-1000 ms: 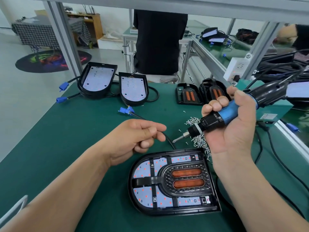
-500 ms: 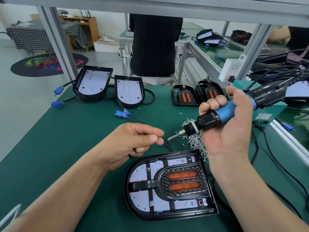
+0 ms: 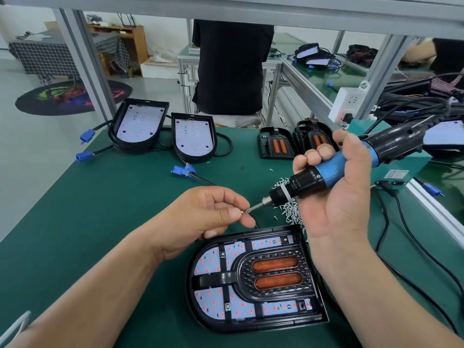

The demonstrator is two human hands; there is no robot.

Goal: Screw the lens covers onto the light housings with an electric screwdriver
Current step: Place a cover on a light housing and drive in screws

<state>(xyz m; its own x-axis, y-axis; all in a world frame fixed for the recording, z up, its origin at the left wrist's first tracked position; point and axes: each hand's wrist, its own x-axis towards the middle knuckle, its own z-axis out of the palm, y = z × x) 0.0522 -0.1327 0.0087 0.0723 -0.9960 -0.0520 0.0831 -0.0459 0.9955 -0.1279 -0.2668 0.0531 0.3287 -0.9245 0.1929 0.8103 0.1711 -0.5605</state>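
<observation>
A green worktop is seen from above, with two bare forearms reaching in. The electric screwdriver, black with a blue band, is held in the right hand. That grip is clenched round the blue barrel, and the tool is tilted so that its bit points down and to the left. A small screw is pinched between the thumb and forefinger of the left hand, right at the tip of the bit, so that grip is closed on the screw.

Just below both hands, a black light housing is laid flat on the worktop. Inside it a white LED board dotted with red points is seated. Over the board lies a black lens cover with two long orange windows. Screw heads can be made out at some of its holes, though they are too small to count.

A loose pile of screws is heaped on the worktop beside the right hand. Two more housings are set at the far edge, each holding only a bare white board. Two spare lens covers are placed to their right. Blue cable connectors lie between the far housings and the left hand. A person in black is seen standing beyond the worktop.
</observation>
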